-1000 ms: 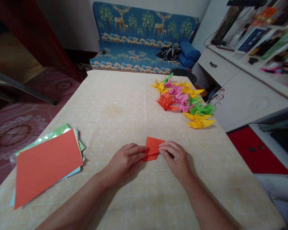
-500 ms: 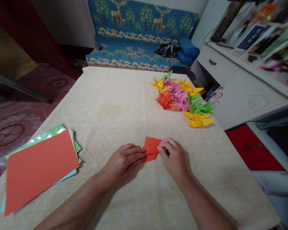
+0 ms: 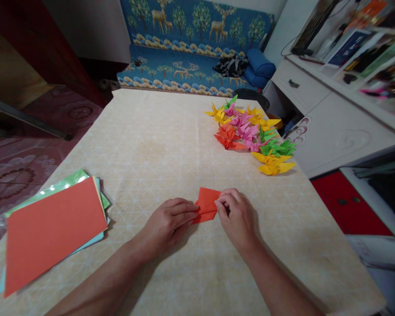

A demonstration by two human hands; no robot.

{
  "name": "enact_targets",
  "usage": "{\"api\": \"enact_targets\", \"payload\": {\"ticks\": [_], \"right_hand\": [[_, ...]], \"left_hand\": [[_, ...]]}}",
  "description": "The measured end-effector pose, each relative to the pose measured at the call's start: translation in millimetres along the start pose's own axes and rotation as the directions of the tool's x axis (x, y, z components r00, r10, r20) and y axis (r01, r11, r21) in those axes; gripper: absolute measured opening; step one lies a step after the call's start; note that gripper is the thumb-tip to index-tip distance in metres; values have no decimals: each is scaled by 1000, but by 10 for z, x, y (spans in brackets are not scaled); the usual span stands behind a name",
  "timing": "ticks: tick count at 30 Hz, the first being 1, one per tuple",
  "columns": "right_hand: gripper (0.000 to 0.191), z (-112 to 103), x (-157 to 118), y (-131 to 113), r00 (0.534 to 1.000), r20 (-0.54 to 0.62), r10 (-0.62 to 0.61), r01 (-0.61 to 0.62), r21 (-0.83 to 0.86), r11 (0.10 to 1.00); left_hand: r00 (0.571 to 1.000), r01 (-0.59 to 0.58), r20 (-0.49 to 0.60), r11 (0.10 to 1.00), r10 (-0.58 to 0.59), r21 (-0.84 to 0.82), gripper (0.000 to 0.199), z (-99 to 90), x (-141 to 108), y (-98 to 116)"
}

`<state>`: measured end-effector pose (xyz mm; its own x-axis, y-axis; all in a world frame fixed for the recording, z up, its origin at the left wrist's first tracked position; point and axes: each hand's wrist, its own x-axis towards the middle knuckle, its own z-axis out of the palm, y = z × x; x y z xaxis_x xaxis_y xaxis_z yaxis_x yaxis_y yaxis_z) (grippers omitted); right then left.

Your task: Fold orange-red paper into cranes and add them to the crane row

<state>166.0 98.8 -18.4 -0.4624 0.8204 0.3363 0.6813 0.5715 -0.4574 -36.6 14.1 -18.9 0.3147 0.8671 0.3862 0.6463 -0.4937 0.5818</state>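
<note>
Just the head view here, looking down at a cream patterned counter [image 3: 151,164] with a small folded orange paper [image 3: 206,202] lying near its middle, right between the person's two hands. The left hand [image 3: 171,219] has its fingertips laid over the paper's left edge, knuckles up, forearm coming in from the lower left; I honestly can't tell if that grip is pinching the paper or just pressing it down. The right hand [image 3: 238,215] is easier to read: its grip is closed, thumb and curled forefinger pinching the right edge. There's a crease running across the lower part of the paper. Off to the left is a messy stack topped by a big orange sheet [image 3: 55,232], with a green pack [image 3: 54,191] in shiny clear wrap poking out behind and light blue paper [image 3: 88,242] peeking out below. Over at the far right corner sits a cluster of folded paper cranes: yellow cranes [image 3: 273,164], green cranes [image 3: 278,148], pink cranes [image 3: 245,129] and some orange-red ones [image 3: 227,137]. Behind the counter there's a blue sofa [image 3: 184,77] with deer and trees on it, and a white cabinet [image 3: 342,123] stands to the right.
</note>
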Motion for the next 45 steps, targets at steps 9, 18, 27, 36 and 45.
{"api": "enact_targets", "payload": {"ticks": [9, 18, 27, 36, 45], "right_hand": [[14, 5, -1, -45, 999, 7, -38, 38, -134, 990], [12, 27, 1, -77, 999, 30, -41, 47, -243, 969], [10, 31, -7, -88, 998, 55, -10, 25, -278, 960], [11, 31, -13, -87, 999, 45, 3, 10, -270, 963], [11, 30, -19, -75, 999, 36, 24, -17, -203, 979]], "left_hand": [[1000, -2, -14, 1000, 2, 2, 29, -12, 7, 25], [983, 138, -112, 989, -144, -55, 19, 97, 62, 74], [920, 329, -217, 944, -326, -24, 10, 212, 162, 116], [902, 408, -158, 913, -401, 13, 8, 221, 202, 132], [883, 457, -146, 889, -447, 40, 8, 223, 267, 180]]}}
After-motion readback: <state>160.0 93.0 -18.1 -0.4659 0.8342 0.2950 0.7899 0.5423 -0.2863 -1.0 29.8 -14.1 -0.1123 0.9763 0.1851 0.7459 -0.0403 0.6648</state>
